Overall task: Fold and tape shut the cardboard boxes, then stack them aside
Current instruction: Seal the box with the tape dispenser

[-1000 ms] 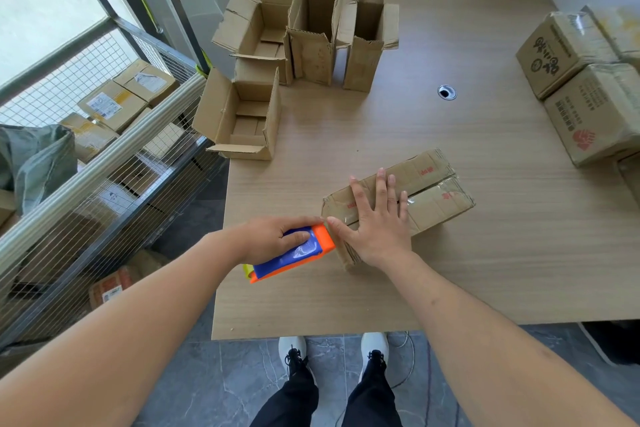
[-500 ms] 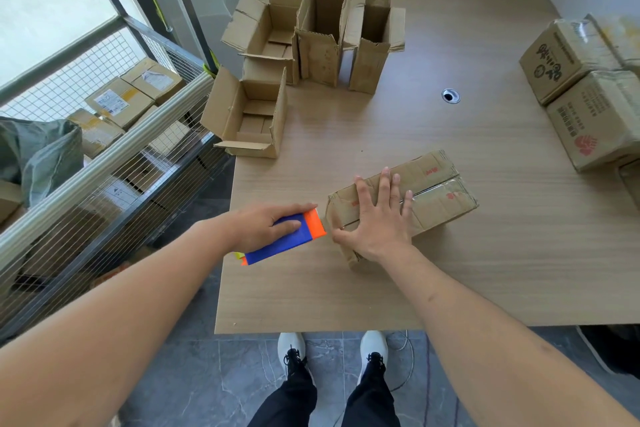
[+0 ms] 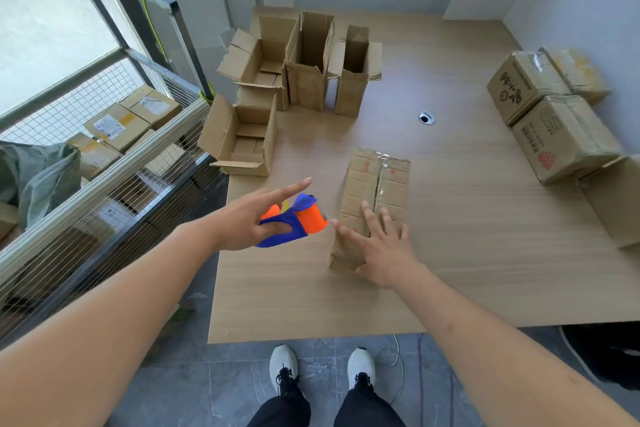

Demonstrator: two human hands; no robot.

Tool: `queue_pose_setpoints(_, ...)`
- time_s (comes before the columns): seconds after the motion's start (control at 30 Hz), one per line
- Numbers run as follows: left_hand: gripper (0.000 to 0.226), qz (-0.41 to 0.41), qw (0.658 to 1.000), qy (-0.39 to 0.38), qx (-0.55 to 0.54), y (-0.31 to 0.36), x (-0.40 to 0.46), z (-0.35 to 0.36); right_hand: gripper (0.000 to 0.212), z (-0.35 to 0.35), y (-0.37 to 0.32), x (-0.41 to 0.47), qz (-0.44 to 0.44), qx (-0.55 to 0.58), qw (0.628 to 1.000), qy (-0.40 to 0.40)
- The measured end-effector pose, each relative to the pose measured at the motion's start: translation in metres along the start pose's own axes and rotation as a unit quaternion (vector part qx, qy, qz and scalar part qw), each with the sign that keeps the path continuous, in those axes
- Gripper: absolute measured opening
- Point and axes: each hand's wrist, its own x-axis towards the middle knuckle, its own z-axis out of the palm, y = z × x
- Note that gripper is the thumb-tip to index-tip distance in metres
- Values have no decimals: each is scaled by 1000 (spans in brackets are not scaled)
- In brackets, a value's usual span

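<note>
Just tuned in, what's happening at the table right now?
A person is taping cardboard boxes shut. The left hand holds an orange and blue tape dispenser beside a closed box, which the right hand steadies with spread fingers. Four open boxes wait at the far left; sealed boxes sit at the right.

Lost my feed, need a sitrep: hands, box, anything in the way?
Left hand holds tape dispenser, forefinger straight. Right hand flat on taped box. Open boxes far left, sealed boxes right; nothing blocking.
</note>
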Motion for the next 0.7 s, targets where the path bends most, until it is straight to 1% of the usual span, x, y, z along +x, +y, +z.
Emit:
queue_pose_setpoints(0.17,98,13,999,42,-26,24,1,10,116,1,37,-4,-77,-1,997,-6)
queue_pose_setpoints(0.37,109,26,995,80,-49,46,9,31,123,4,69,10,-183,-32,982,36)
queue_pose_setpoints(0.47,112,12,993,103,-60,55,12,41,116,3,80,21,-217,-24,975,43)
queue_pose_setpoints(0.5,113,8,993,106,-59,59,13,44,110,4,82,22,-218,2,975,40)
queue_pose_setpoints(0.53,113,6,993,108,-55,63,13,46,100,4,82,24,-212,57,975,36)
queue_pose_setpoints(0.57,113,4,993,109,-51,66,13,49,82,1,79,22,-204,146,967,37)
queue_pose_setpoints(0.6,113,2,993,110,-48,69,13,50,60,-4,75,20,-190,262,945,41)
queue_pose_setpoints(0.63,113,0,993,110,-45,71,13,52,40,-11,73,16,-178,387,904,42)
queue_pose_setpoints(0.67,112,-2,993,110,-42,74,11,52,27,-19,70,12,-167,497,850,36)
queue_pose_setpoints(0.7,112,-5,993,111,-39,78,10,52,23,-29,69,5,-162,575,802,20)
